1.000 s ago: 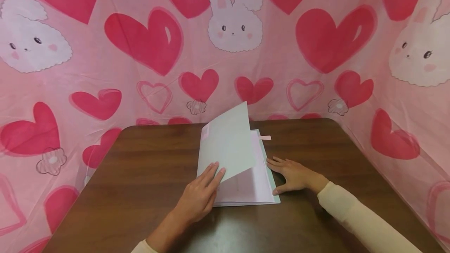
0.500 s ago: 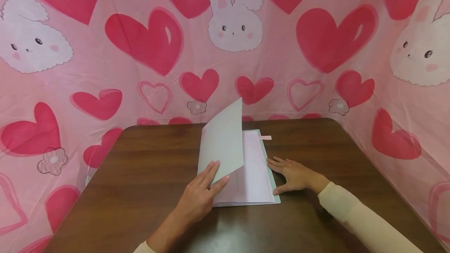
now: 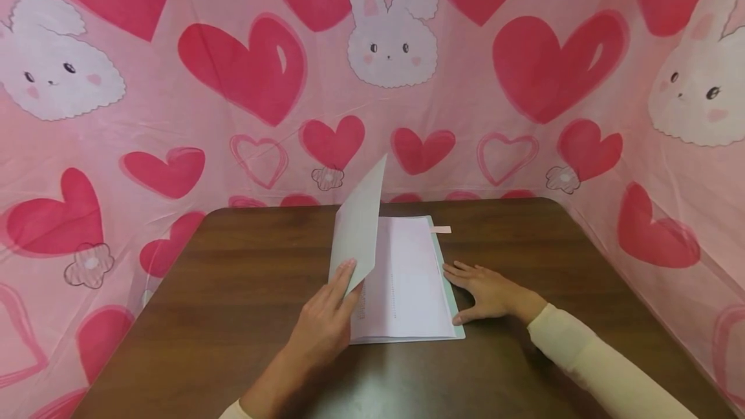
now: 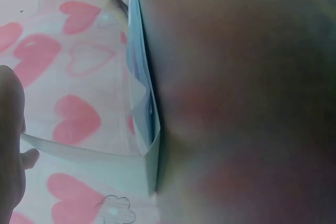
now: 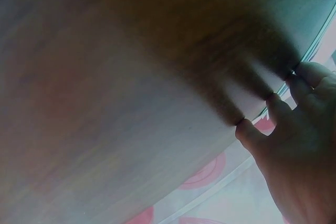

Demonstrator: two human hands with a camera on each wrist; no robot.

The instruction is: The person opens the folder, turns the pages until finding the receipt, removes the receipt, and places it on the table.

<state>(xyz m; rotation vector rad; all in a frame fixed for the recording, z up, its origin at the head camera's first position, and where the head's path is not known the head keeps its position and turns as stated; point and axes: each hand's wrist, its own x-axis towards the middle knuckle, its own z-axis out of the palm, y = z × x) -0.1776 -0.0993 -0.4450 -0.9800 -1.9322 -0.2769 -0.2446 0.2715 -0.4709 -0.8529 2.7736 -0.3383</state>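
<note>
A pale green folder (image 3: pixel 460 330) lies on the table with its front cover (image 3: pixel 357 228) raised almost upright along the left side. My left hand (image 3: pixel 326 317) pinches the lower edge of that cover between thumb and fingers; in the left wrist view, the cover (image 4: pixel 94 163) runs out from the hand (image 4: pixel 10 140) to the spine. White sheets (image 3: pixel 414 277) with small print lie exposed inside. My right hand (image 3: pixel 485 291) rests at the folder's right edge, fingers spread, thumb near the lower corner. The right wrist view shows its fingertips (image 5: pixel 244 129) down at the tabletop beside the folder.
A small pink tab (image 3: pixel 442 229) sticks out at the folder's upper right. The dark wooden table (image 3: pixel 250 277) has rounded far corners. Pink cloth (image 3: pixel 326 96) printed with hearts and rabbits hangs behind the table and along both sides.
My left hand has swung the cover further up and to the left, from slanting over the sheets to nearly upright. More of the printed page shows. The right hand has stayed put.
</note>
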